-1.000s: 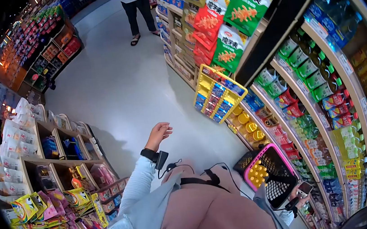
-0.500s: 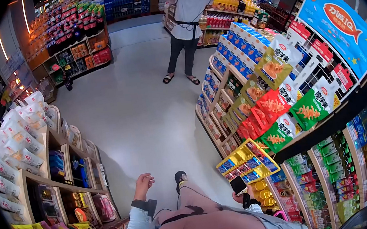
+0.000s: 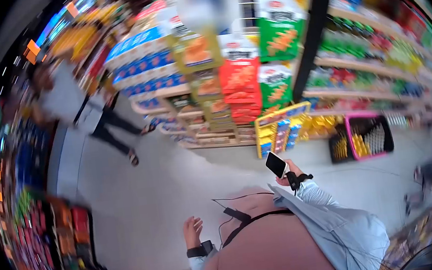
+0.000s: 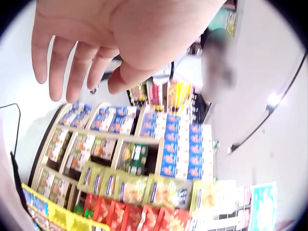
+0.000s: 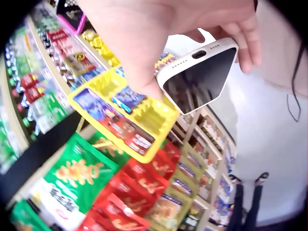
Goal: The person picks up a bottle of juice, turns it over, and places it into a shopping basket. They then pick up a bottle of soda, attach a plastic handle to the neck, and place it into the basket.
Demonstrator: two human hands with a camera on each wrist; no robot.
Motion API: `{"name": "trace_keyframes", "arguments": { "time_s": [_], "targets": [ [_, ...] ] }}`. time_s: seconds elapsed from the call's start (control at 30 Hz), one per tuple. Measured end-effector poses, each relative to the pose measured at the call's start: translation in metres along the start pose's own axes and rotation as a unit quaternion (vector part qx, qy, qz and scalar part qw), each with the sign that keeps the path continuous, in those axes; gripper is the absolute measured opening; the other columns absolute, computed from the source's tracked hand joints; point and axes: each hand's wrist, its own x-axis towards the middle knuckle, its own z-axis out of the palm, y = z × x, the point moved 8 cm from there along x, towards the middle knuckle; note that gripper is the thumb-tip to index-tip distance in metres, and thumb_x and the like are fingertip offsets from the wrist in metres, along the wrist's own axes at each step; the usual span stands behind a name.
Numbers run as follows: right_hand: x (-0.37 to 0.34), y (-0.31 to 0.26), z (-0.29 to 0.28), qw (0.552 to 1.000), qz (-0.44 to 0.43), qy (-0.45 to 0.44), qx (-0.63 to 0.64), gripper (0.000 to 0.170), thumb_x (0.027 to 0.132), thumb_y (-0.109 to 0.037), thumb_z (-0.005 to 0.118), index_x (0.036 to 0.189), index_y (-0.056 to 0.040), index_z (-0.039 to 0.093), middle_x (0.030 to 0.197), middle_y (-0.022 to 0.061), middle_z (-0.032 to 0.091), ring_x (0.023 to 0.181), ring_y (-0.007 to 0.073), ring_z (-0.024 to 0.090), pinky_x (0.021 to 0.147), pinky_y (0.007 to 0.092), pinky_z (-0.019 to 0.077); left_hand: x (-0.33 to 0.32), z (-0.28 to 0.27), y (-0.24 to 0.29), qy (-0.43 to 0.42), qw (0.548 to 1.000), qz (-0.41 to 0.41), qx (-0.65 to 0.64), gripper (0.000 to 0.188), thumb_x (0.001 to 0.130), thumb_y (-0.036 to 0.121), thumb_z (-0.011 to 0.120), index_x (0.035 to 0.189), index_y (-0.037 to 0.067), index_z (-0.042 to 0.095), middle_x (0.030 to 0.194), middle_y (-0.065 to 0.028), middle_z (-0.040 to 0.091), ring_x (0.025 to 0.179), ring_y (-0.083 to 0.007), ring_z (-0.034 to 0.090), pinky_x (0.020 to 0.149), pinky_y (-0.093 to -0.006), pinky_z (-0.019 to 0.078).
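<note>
My right hand (image 3: 294, 170) grips a smartphone (image 3: 276, 165) in a white case, its screen dark. In the right wrist view the thumb lies along one long side of the phone (image 5: 199, 79) and the fingers are on the other. Behind it in that view is a yellow display rack (image 5: 155, 153) of small blue and red packs. My left hand (image 3: 192, 232) hangs in front of my body and holds nothing. Its fingers (image 4: 77, 72) are loosely extended in the left wrist view, with snack shelves beyond them.
A black basket (image 3: 338, 145) with a pink rim stands on the floor by the right shelves, yellow-capped items inside. Red and green snack bags (image 3: 241, 73) hang ahead. Another person (image 3: 73, 98) stands on the aisle floor (image 3: 178, 176) at the left. Cables run across my front.
The view has swung right, so the snack display is now ahead and the other person at the left. My right hand has come up from beside the basket with the phone; the left stays empty.
</note>
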Motion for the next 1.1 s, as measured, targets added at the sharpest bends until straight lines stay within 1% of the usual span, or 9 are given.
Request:
{"name": "trace_keyframes", "arguments": {
  "time_s": [0.07, 0.1, 0.33, 0.53, 0.6, 0.67, 0.77, 0.97, 1.1],
  "targets": [
    [-0.052, 0.014, -0.025, 0.993, -0.095, -0.001, 0.074, 0.065, 0.070, -0.047, 0.069, 0.103, 0.0028, 0.041, 0.087, 0.0161, 0.053, 0.079, 0.0290, 0.056, 0.079, 0.0438, 0.0502, 0.039, 0.044, 0.014, -0.115, 0.990, -0.029, 0.082, 0.035, 0.094, 0.030, 0.050, 0.118, 0.006, 0.049, 0.108, -0.0113, 0.061, 0.096, -0.0217, 0.061, 0.081, -0.0321, 0.0475],
    [-0.074, 0.027, -0.056, 0.976, -0.150, 0.088, 0.131, 0.072, 0.071, -0.047, 0.068, 0.110, 0.0040, 0.034, 0.087, 0.0181, 0.051, 0.076, 0.0286, 0.057, 0.078, 0.0425, 0.0520, 0.054, 0.069, 0.016, -0.177, 0.976, -0.038, 0.120, 0.033, 0.093, 0.028, 0.051, 0.118, 0.006, 0.050, 0.109, -0.0115, 0.060, 0.099, -0.0235, 0.060, 0.082, -0.0336, 0.0482],
    [-0.223, 0.189, -0.251, 0.857, -0.335, 0.214, 0.328, 0.073, 0.071, -0.049, 0.067, 0.110, 0.0040, 0.036, 0.087, 0.0210, 0.052, 0.069, 0.0293, 0.059, 0.068, 0.0410, 0.0551, 0.048, 0.282, -0.026, -0.437, 0.822, -0.041, 0.361, 0.030, 0.093, 0.029, 0.050, 0.114, 0.008, 0.051, 0.105, -0.0096, 0.062, 0.094, -0.0179, 0.061, 0.078, -0.0275, 0.0469],
    [-0.247, 0.347, -0.414, 0.660, -0.323, 0.184, 0.653, 0.079, 0.063, -0.053, 0.069, 0.108, -0.0003, 0.031, 0.096, 0.0222, 0.044, 0.084, 0.0330, 0.051, 0.075, 0.0458, 0.0445, -0.150, 0.487, -0.120, -0.623, 0.665, -0.043, 0.410, 0.027, 0.094, 0.023, 0.048, 0.115, 0.007, 0.051, 0.105, -0.0083, 0.062, 0.093, -0.0155, 0.061, 0.079, -0.0254, 0.0466],
    [-0.254, 0.365, -0.458, 0.612, -0.355, 0.112, 0.698, 0.070, 0.062, -0.054, 0.069, 0.098, -0.0021, 0.040, 0.103, 0.0187, 0.042, 0.094, 0.0319, 0.045, 0.075, 0.0442, 0.0434, -0.249, 0.555, -0.146, -0.698, 0.593, -0.022, 0.402, 0.029, 0.095, 0.023, 0.047, 0.118, 0.006, 0.050, 0.108, -0.0090, 0.062, 0.096, -0.0160, 0.060, 0.083, -0.0262, 0.0456],
    [-0.312, 0.368, -0.469, 0.539, -0.413, 0.192, 0.709, 0.070, 0.061, -0.054, 0.070, 0.100, -0.0041, 0.040, 0.106, 0.0173, 0.040, 0.097, 0.0303, 0.043, 0.076, 0.0440, 0.0433, -0.330, 0.622, -0.187, -0.753, 0.526, -0.010, 0.396, 0.030, 0.095, 0.024, 0.047, 0.118, 0.006, 0.050, 0.107, -0.0088, 0.062, 0.097, -0.0165, 0.060, 0.085, -0.0274, 0.0451],
    [-0.334, 0.387, -0.523, 0.475, -0.392, 0.144, 0.775, 0.068, 0.062, -0.053, 0.069, 0.103, -0.0065, 0.041, 0.107, 0.0159, 0.041, 0.097, 0.0304, 0.043, 0.077, 0.0436, 0.0427, -0.425, 0.712, -0.260, -0.791, 0.449, -0.001, 0.415, 0.029, 0.092, 0.023, 0.049, 0.116, 0.006, 0.052, 0.105, -0.0074, 0.062, 0.094, -0.0145, 0.059, 0.083, -0.0273, 0.0441],
    [-0.443, 0.287, -0.664, 0.464, -0.348, 0.062, 0.812, 0.067, 0.065, -0.052, 0.068, 0.110, -0.0111, 0.041, 0.109, 0.0132, 0.041, 0.097, 0.0306, 0.042, 0.079, 0.0429, 0.0415, -0.512, 0.865, -0.300, -0.746, 0.533, -0.010, 0.399, 0.029, 0.092, 0.024, 0.050, 0.116, 0.007, 0.052, 0.103, -0.0055, 0.063, 0.090, -0.0128, 0.061, 0.078, -0.0255, 0.0457],
    [-0.484, 0.165, -0.785, 0.535, -0.382, 0.101, 0.746, 0.065, 0.066, -0.049, 0.069, 0.110, -0.0111, 0.041, 0.106, 0.0105, 0.044, 0.096, 0.0277, 0.044, 0.082, 0.0422, 0.0403, -0.504, 0.968, -0.338, -0.721, 0.584, -0.027, 0.374, 0.028, 0.093, 0.022, 0.049, 0.115, 0.006, 0.052, 0.098, -0.0049, 0.063, 0.085, -0.0125, 0.061, 0.073, -0.0239, 0.0466]
  ]
}}
